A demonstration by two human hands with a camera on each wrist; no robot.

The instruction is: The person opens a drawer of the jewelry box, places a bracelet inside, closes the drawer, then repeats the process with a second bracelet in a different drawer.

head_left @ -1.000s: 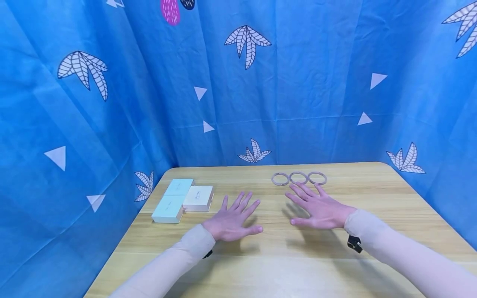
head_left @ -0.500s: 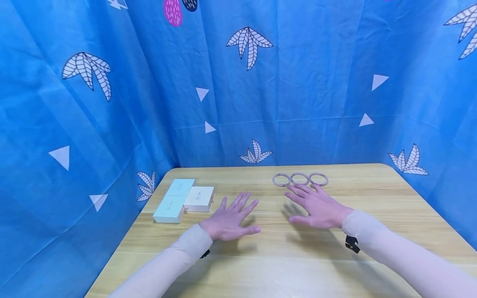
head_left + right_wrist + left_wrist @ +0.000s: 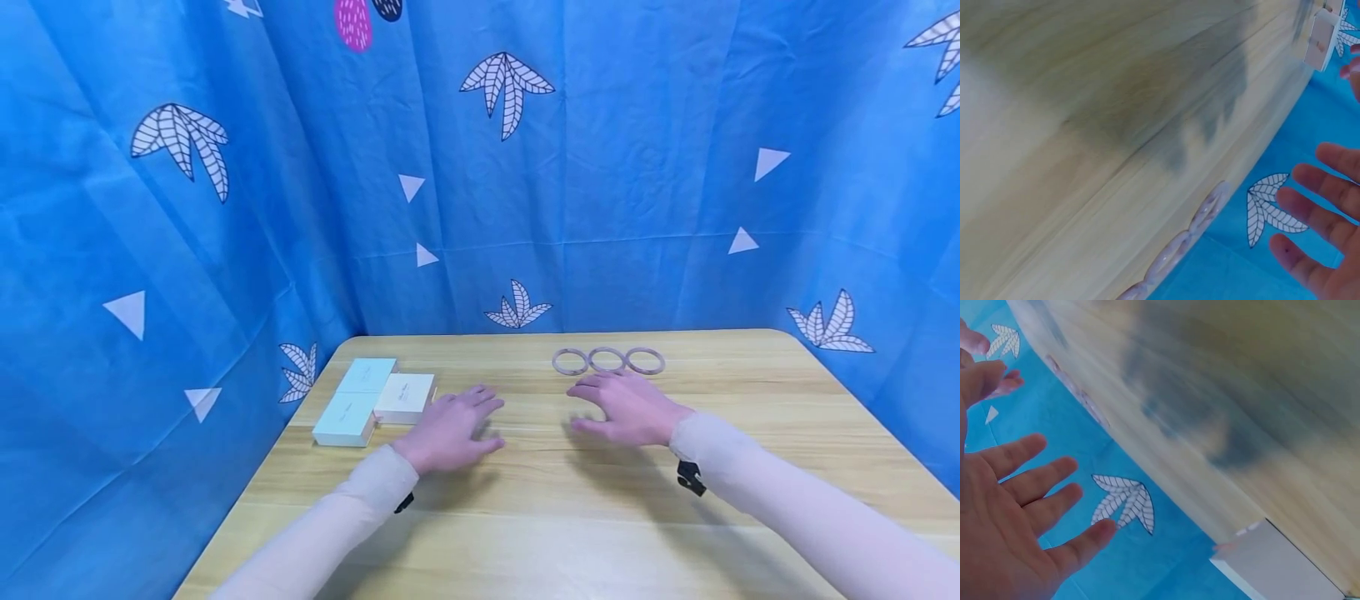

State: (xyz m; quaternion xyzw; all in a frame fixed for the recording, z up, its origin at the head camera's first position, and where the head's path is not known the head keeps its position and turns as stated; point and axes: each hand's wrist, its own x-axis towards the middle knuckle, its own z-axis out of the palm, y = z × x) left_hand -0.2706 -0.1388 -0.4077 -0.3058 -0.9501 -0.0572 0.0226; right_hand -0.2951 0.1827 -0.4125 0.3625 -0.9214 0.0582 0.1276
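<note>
My left hand [image 3: 450,430] hovers palm down over the table, its fingers spread and slightly bent, holding nothing. Just beyond it to the left lies a white box [image 3: 406,395], beside two pale mint boxes, a back one [image 3: 367,375] and a front one [image 3: 346,419]. My right hand [image 3: 628,410], also with nothing in it, is over the table just in front of three thin purplish rings [image 3: 571,362] that lie in a row. In the right wrist view the rings [image 3: 1167,255] show along the table's far edge, apart from the fingers.
The wooden table [image 3: 570,533] has rounded far corners. A blue curtain [image 3: 630,167] with leaf and triangle prints hangs behind it and along both sides. A black strap piece [image 3: 691,477] shows under the right sleeve.
Both hands have drawn slightly left, and their fingers have gone from widely spread to a little more bent. The boxes and rings stay in place; the head view has shifted slightly.
</note>
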